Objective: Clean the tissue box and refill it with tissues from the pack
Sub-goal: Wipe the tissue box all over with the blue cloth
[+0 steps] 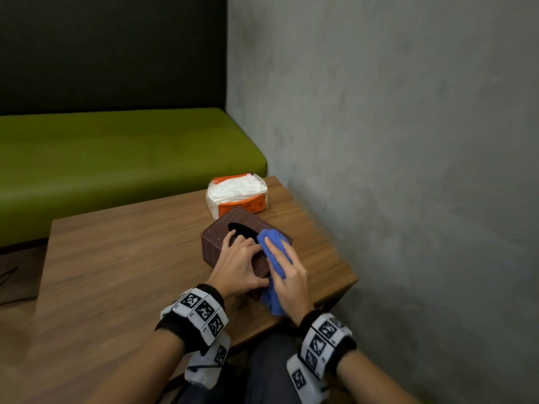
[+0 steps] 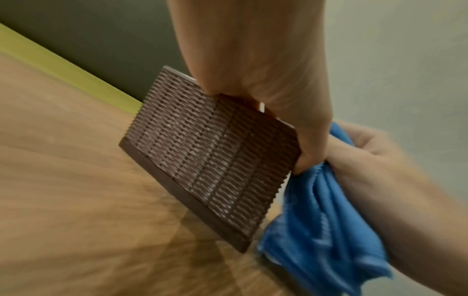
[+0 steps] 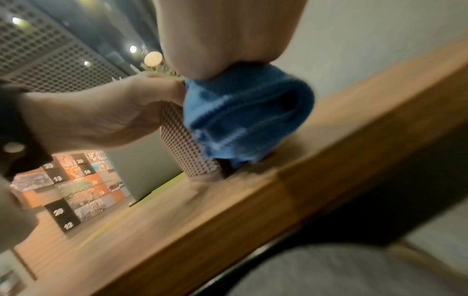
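Note:
A brown woven tissue box (image 1: 248, 220) with a dark oval opening stands near the right edge of the wooden table (image 1: 131, 243). My left hand (image 1: 242, 249) grips its near end, fingers curled over the top beside the opening. My right hand (image 1: 280, 258) holds a blue cloth (image 1: 269, 236) against the box's right top edge, and the cloth's tail hangs below my palm. In the left wrist view the box's woven side (image 2: 207, 160) fills the middle, with the cloth (image 2: 316, 230) bunched at its right. An orange and white tissue pack (image 1: 236, 191), torn open on top, lies just behind the box.
A grey wall (image 1: 408, 141) runs close along the table's right side. A green bench seat (image 1: 116, 156) with a dark backrest lies beyond the table. The table's left half is bare wood. My lap shows below the near edge.

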`<state>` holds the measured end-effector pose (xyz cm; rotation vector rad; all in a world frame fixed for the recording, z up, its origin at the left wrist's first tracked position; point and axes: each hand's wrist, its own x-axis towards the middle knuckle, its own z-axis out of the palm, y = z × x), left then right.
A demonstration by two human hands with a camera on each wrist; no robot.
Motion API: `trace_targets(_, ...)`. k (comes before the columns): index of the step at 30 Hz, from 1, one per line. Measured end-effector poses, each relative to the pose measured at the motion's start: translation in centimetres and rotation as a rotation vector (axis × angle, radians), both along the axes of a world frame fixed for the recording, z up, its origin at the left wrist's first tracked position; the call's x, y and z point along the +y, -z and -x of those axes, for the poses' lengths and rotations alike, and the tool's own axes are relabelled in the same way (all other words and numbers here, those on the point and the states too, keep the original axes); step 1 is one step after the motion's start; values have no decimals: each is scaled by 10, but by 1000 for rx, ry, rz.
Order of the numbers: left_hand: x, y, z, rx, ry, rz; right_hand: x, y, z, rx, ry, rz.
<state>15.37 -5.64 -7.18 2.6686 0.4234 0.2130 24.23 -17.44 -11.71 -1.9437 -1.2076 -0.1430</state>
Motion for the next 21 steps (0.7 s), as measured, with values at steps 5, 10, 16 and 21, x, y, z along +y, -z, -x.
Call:
trace_targets(5,-1,-2,3,26,32,-11,3,-8,-16,-73,73,38)
trace_targets(10,5,-2,8,-7,61,48,-10,-4,-8,-244,-26,121)
trace_targets(16,4,-26,1,-163,-86,393,8,-45,-28,-223,126,-28)
trace_targets(21,22,-35,3,-267,-155,787,6,-67,-25,-288,81,-63)
